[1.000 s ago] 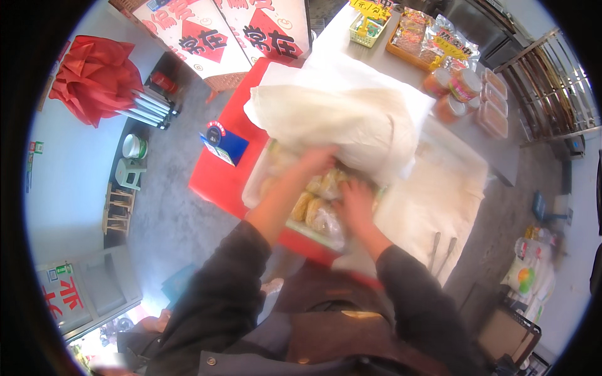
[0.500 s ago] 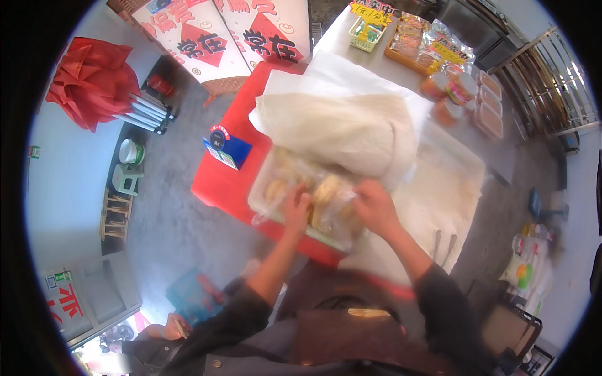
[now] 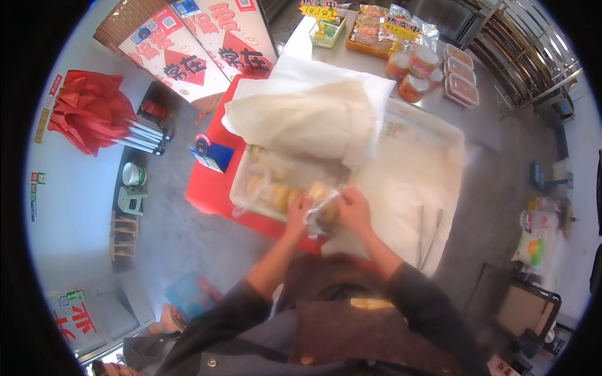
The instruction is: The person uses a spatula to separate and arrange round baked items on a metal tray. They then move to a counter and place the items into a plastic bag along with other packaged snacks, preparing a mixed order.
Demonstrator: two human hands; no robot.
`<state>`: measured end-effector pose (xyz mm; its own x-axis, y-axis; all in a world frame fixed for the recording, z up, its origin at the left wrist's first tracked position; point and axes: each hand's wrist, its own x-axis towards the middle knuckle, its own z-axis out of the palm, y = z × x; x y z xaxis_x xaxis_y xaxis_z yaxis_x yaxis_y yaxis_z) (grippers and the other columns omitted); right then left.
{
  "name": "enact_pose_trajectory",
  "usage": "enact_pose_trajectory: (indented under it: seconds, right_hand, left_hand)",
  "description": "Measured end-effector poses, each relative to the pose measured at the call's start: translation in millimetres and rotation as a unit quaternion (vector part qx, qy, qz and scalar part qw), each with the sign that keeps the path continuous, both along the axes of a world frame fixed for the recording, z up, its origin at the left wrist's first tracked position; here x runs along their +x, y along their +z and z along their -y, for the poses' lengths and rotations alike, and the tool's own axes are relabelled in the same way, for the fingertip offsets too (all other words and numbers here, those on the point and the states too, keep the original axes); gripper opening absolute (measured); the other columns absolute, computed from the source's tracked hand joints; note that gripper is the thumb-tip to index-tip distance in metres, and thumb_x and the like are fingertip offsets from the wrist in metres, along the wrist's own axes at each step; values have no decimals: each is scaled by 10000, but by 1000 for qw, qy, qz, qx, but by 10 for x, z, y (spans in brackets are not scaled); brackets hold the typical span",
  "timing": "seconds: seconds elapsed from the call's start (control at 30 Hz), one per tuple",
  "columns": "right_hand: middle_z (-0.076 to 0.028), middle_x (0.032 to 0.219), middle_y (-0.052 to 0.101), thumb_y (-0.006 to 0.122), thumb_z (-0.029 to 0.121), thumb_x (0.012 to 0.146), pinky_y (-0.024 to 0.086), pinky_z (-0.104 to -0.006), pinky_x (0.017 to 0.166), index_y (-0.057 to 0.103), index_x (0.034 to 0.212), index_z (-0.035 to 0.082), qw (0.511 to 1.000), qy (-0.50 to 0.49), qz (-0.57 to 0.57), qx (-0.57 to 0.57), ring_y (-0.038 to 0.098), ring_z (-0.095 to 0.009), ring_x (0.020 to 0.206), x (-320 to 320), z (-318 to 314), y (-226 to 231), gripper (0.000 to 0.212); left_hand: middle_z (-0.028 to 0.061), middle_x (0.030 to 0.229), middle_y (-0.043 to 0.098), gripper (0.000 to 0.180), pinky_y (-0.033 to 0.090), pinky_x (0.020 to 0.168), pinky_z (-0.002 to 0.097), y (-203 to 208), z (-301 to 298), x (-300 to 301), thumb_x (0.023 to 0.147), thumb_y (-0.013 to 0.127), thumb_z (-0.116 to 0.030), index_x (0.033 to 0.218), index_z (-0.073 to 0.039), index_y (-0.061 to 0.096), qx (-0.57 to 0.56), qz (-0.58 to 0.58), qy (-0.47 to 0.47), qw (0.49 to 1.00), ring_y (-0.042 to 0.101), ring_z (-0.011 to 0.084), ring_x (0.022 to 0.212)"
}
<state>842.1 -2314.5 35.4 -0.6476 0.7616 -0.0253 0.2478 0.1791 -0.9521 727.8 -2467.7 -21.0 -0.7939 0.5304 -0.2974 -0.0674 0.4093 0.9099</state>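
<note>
My left hand (image 3: 297, 216) and my right hand (image 3: 355, 212) pinch the gathered top of a clear plastic bag (image 3: 322, 203), one on each side. Round, pale golden breads (image 3: 318, 189) show inside the bag. It sits over the near right end of a whitish tray (image 3: 241, 199), where more round breads (image 3: 280, 195) lie under loose clear plastic. A thick beige and white cloth (image 3: 301, 119) is folded back over the tray's far part.
Metal tongs (image 3: 427, 238) rest on a pale cloth (image 3: 401, 188) at right. Lidded jars (image 3: 414, 88), clear boxes (image 3: 461, 88) and packaged food (image 3: 376, 28) stand farther back. A blue sign stand (image 3: 217, 158) is on the red tablecloth (image 3: 204, 188). Another person's hand (image 3: 170, 318) shows lower left.
Both hands have moved closer together, drawing the bag's mouth into a bunch. The whole view has shifted, with the table now lying more to the left.
</note>
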Motion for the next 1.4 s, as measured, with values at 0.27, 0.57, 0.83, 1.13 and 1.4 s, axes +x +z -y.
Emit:
enact_pose_trajectory:
  seconds: [0.27,0.57,0.83,1.13,1.4]
  right_hand:
    - [-157,937,706,746,141,908,529,-419,799,777,1003,5,996,39,-54,-52,666,-333,873,383,101,81,168]
    - [-170,956,708,737,138,906,538,-443,857,783,1020,24,981,143,-123,43,681,-369,942,-442,-172,279,168]
    - [-170,1094,682,723,118,919,537,-422,911,758,1103,43,973,182,5,143,671,-363,1026,-323,-399,-231,201]
    - [-227,1304,569,867,212,772,454,-525,1043,618,1377,43,903,-112,303,282,536,-415,1253,2249,-699,105,675]
    - [-190,889,739,745,222,848,482,-526,961,556,1339,53,890,-111,432,96,696,-424,948,3304,-784,-182,552]
  left_hand:
    - [139,1011,736,265,534,841,389,403,4,536,960,727,-224,1137,-27,734,34,-280,70,957,698,267,934]
    - [159,1169,706,434,524,955,425,1020,-329,-194,810,806,-48,1227,-37,686,72,-336,-128,930,681,341,1081]
    - [161,1063,707,294,533,904,415,43,-787,-784,786,742,1,1077,-29,710,-25,-232,-139,962,681,339,1001]
    - [219,1406,602,623,410,1146,524,-192,-256,-150,792,740,-55,1397,-27,592,-12,-427,-1,904,532,436,1325]
    - [271,1480,453,764,336,1196,542,-165,235,2007,845,800,-150,1479,55,427,-130,-278,155,939,436,440,1388]
